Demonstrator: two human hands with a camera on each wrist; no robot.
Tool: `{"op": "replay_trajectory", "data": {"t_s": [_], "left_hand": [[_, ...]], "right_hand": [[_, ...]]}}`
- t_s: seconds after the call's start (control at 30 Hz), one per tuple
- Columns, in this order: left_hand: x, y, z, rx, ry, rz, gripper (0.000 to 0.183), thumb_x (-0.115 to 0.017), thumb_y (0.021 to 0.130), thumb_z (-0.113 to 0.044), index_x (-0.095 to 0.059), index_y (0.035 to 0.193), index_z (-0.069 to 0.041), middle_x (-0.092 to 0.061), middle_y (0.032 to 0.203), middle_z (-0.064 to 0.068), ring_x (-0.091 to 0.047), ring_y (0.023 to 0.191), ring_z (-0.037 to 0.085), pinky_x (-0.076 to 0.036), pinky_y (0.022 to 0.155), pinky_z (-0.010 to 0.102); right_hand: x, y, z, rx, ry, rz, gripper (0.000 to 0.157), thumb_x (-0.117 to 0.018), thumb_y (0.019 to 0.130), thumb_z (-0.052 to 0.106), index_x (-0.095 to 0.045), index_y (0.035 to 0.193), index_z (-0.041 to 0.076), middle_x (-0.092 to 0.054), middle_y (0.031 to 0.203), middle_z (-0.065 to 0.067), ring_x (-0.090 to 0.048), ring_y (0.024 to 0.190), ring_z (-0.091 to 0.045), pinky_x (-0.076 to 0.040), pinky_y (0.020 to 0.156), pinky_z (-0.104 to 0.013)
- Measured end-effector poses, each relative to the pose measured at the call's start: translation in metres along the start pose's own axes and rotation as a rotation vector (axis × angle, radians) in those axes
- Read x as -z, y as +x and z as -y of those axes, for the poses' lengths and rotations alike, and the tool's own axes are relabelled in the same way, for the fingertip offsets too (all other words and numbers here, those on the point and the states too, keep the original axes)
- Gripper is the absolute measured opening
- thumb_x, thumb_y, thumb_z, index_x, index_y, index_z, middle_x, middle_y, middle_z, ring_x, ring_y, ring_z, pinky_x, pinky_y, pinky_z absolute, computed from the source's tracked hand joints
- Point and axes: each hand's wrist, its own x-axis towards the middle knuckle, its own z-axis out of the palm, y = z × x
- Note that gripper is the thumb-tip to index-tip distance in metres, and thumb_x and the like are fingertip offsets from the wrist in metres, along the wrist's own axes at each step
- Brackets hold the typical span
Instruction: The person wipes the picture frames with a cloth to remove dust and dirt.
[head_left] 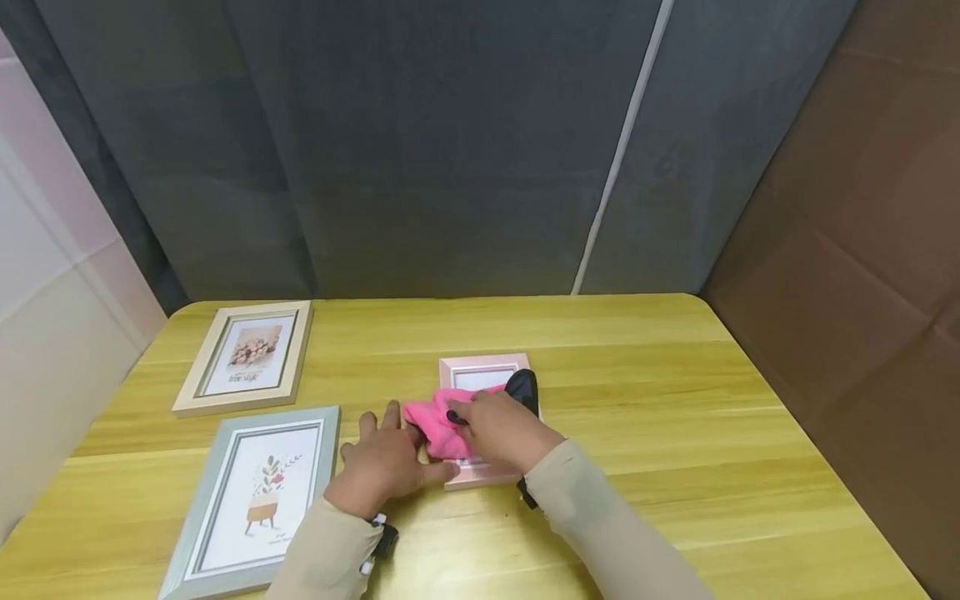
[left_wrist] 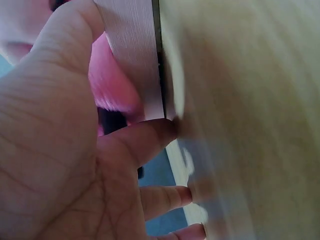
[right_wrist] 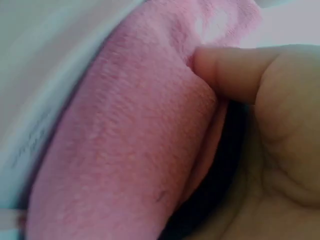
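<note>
My right hand [head_left: 504, 427] has a pink cloth [head_left: 435, 421] bunched up, thumb pressed into it, with some black material [head_left: 525, 390] against the palm. The cloth lies across the middle of the pink frame [head_left: 483, 363], which sits flat on the table [head_left: 645, 400] in front of me. Left hand [head_left: 386, 467] is spread wide, not wrapped round anything: thumb on the frame's near left corner, index finger right at its left edge.

Writing-wise: there's print under the glass beside the cloth, too blurry to read. Over on the left, the cream frame [head_left: 253, 350] has what looks like "free style", plus a tinier line above that I can't make out. The grey-green frame [head_left: 258, 496] has small lettering bottom right, also unreadable.
</note>
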Motion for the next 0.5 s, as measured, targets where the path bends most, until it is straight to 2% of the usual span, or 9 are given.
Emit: {"op": "replay_trajectory", "data": {"t_s": [0.07, 0.2, 0.3, 0.37, 0.5], "left_hand": [[0.001, 0.000, 0.000, -0.005, 0.012, 0.015, 0.095, -0.063, 0.073, -0.080, -0.060, 0.138, -0.011, -0.027, 0.153, 0.034, -0.029, 0.128, 0.055, -0.037, 0.081, 0.079], [0.003, 0.000, 0.002, -0.002, 0.033, 0.032, 0.097, -0.059, 0.074, -0.082, -0.051, 0.147, -0.019, -0.026, 0.154, 0.034, -0.029, 0.128, 0.057, -0.037, 0.081, 0.079], [0.003, 0.000, 0.003, 0.010, 0.036, 0.034, 0.097, -0.058, 0.074, -0.083, -0.050, 0.148, -0.020, -0.026, 0.154, 0.033, -0.029, 0.128, 0.056, -0.037, 0.081, 0.079], [0.002, 0.000, 0.003, 0.008, 0.030, 0.032, 0.097, -0.059, 0.074, -0.083, -0.052, 0.147, -0.019, -0.026, 0.154, 0.034, -0.029, 0.127, 0.056, -0.037, 0.081, 0.079], [0.001, 0.001, 0.002, 0.003, 0.010, 0.023, 0.097, -0.061, 0.074, -0.081, -0.056, 0.143, -0.013, -0.026, 0.154, 0.033, -0.028, 0.128, 0.055, -0.037, 0.083, 0.078]], "right_hand": [[0.004, 0.012, -0.003, -0.033, 0.027, 0.001, 0.047, -0.055, 0.103, 0.026, -0.048, 0.149, 0.023, -0.059, 0.134, -0.015, -0.060, 0.114, -0.026, -0.048, 0.097, -0.037], [0.011, 0.034, -0.009, -0.067, 0.117, 0.031, 0.047, -0.052, 0.104, 0.024, -0.044, 0.151, 0.024, -0.062, 0.125, -0.015, -0.064, 0.085, -0.020, -0.054, 0.077, -0.031], [0.013, 0.039, -0.011, -0.064, 0.161, 0.059, 0.048, -0.051, 0.105, 0.024, -0.043, 0.152, 0.023, -0.065, 0.118, -0.015, -0.058, 0.070, -0.017, -0.051, 0.070, -0.027], [0.012, 0.035, -0.012, -0.051, 0.160, 0.065, 0.048, -0.052, 0.104, 0.024, -0.043, 0.152, 0.023, -0.066, 0.115, -0.014, -0.058, 0.069, -0.017, -0.050, 0.074, -0.029], [0.006, 0.014, -0.011, 0.016, 0.092, 0.025, 0.048, -0.054, 0.103, 0.023, -0.046, 0.150, 0.019, -0.066, 0.119, -0.011, -0.057, 0.083, -0.016, -0.049, 0.083, -0.031]]}}
